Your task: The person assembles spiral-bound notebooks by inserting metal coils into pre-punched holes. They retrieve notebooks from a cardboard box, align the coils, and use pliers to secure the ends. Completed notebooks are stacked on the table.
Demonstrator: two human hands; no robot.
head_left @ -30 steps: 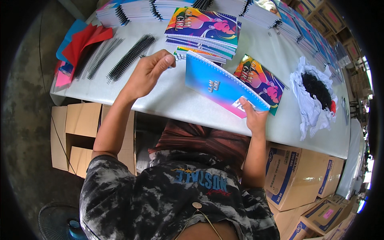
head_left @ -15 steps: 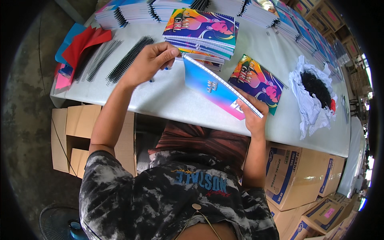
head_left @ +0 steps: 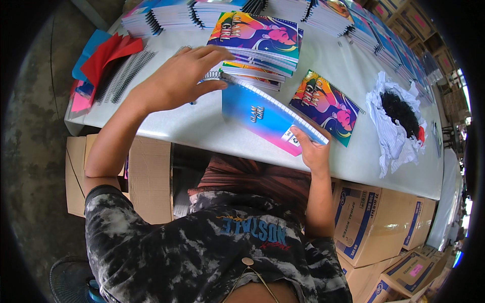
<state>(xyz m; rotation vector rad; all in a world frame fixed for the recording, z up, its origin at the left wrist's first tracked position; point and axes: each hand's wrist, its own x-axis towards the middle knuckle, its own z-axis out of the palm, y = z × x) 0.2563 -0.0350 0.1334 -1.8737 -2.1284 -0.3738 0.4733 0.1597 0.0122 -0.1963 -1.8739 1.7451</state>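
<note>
A notebook (head_left: 255, 108) with a blue and pink cover is tilted above the near side of the table. My right hand (head_left: 314, 147) grips its right end, thumb on the cover by a white label. Along its upper edge runs a row of punched holes. A wire coil (head_left: 214, 75) sticks out from the left end of that edge. My left hand (head_left: 184, 81) is beside the coil, fingers stretched out and apart; whether its underside touches the coil is hidden. Behind the notebook rises a stack of colourful notebooks (head_left: 257, 35). Another colourful notebook (head_left: 326, 106) lies to the right.
Loose coils (head_left: 126, 76) lie at the left, beside red and blue sheets (head_left: 103, 60). Piled notebooks (head_left: 174, 15) line the far edge. Crumpled white wrapping (head_left: 389, 146) holds a black tangled heap (head_left: 400, 111) at right. Cartons (head_left: 376, 222) stand below the table; a fan (head_left: 73, 278) is at lower left.
My left hand has opened from a pinch at the notebook's left corner and shifted slightly left. The notebook has turned to show more of its cover, and the coil has come into sight.
</note>
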